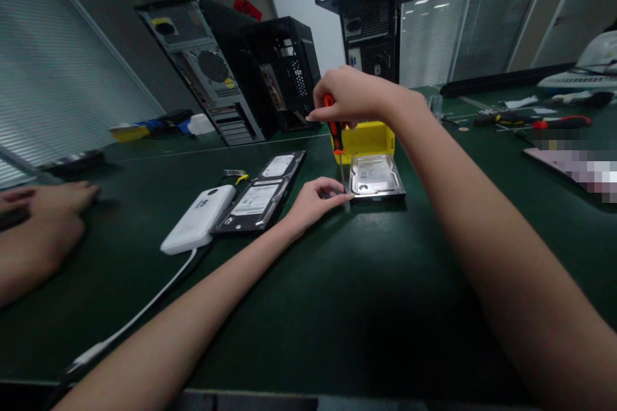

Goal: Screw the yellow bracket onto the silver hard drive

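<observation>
My right hand [344,95] is wrapped round the handle of a red and black screwdriver [337,136], which points down. The screwdriver's tip is beside the left edge of a silver hard drive [373,176] on the green table. My left hand [315,203] pinches at that tip, next to the drive; whatever its fingertips hold is too small to make out. Behind the drive stands a yellow box [369,139]. To the left of my left hand lie dark hard drives [255,199] and a white power bank [198,218] with a white cable.
Computer cases [226,70] stand at the back, another case [373,29] behind my right hand. A person's hands [43,218] rest at the far left. Pliers [562,122] and other tools lie at the right, near a pink, partly pixelated object [563,164].
</observation>
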The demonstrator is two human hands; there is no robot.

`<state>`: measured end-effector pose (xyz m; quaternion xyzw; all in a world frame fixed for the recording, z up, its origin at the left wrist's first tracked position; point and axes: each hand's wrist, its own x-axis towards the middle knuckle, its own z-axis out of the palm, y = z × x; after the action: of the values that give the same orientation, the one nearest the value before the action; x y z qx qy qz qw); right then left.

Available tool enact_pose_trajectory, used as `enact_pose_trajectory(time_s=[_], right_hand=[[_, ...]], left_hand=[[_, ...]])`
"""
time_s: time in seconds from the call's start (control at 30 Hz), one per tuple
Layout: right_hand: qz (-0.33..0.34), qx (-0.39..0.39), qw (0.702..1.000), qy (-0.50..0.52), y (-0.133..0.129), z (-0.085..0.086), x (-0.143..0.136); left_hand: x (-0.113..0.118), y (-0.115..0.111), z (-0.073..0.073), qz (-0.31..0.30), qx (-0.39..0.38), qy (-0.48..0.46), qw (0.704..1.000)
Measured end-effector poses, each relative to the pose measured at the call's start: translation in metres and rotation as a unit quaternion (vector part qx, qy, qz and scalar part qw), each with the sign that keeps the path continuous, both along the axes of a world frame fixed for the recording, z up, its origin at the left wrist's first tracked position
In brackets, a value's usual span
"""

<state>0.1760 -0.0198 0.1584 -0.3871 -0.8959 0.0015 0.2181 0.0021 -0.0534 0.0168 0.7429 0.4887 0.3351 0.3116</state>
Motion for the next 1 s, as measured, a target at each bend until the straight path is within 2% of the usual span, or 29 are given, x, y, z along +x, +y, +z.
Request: enact_pose_trajectory(time_s=[0.47, 0.73, 1.0], right_hand=[[0.007, 0.016, 1.0, 0.006, 0.0027, -0.0004, 0.0011], [-0.008, -0.006, 1.0, 0.011, 0.002, -0.0003, 0.001], [0.008, 0.033, 0.999, 0.018, 0.0032, 0.0004, -0.0003]], left_hand=[[-0.0025, 0.002, -0.0032, -0.009, 0.013, 0.003, 1.0], [-0.0015, 0.001, -0.0011, -0.005, 0.014, 0.002, 1.0], [-0.0005, 0.0005, -0.001, -0.001, 0.017, 0.016, 1.0]])
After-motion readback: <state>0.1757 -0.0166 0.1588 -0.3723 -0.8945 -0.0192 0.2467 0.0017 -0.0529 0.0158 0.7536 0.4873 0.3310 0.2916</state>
